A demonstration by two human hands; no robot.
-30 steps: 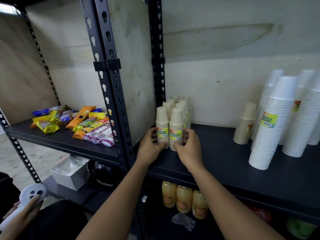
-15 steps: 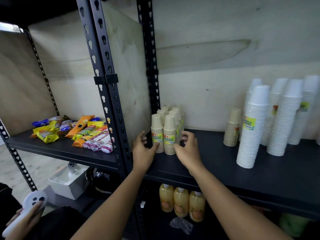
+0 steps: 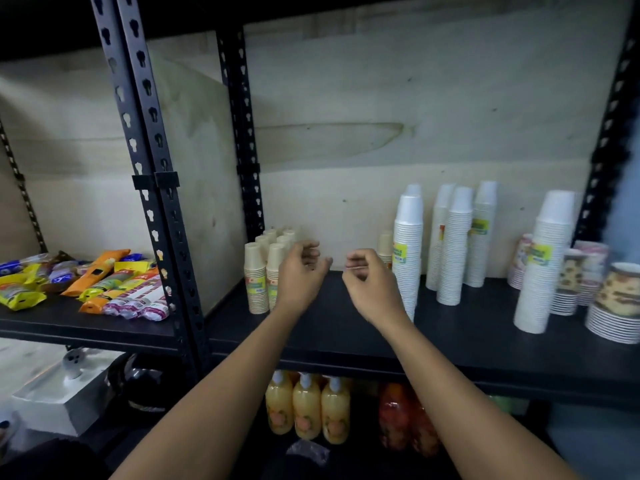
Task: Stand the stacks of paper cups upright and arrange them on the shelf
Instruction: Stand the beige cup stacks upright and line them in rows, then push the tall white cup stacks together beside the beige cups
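Several short stacks of tan paper cups [image 3: 257, 271] stand upright in a tight group at the left end of the black shelf [image 3: 346, 327]. My left hand [image 3: 300, 277] hovers just right of them, fingers loosely curled, holding nothing. A little to its right, my right hand [image 3: 369, 284] hangs the same way over the shelf, also holding nothing. One more short tan stack [image 3: 385, 247] stands near the back wall. Tall white cup stacks [image 3: 408, 251] stand upright to the right, with another tall one [image 3: 545, 261] further along.
Patterned cup and bowl stacks [image 3: 616, 303] sit at the far right. Black slotted uprights [image 3: 156, 188] divide this shelf from the left bay, where snack packets [image 3: 104, 282] lie. Juice bottles [image 3: 306, 407] stand on the shelf below.
Both hands have let go of the tan cup stacks and drawn away to the right. The camera has swung right and pulled back, bringing more stacks into view.
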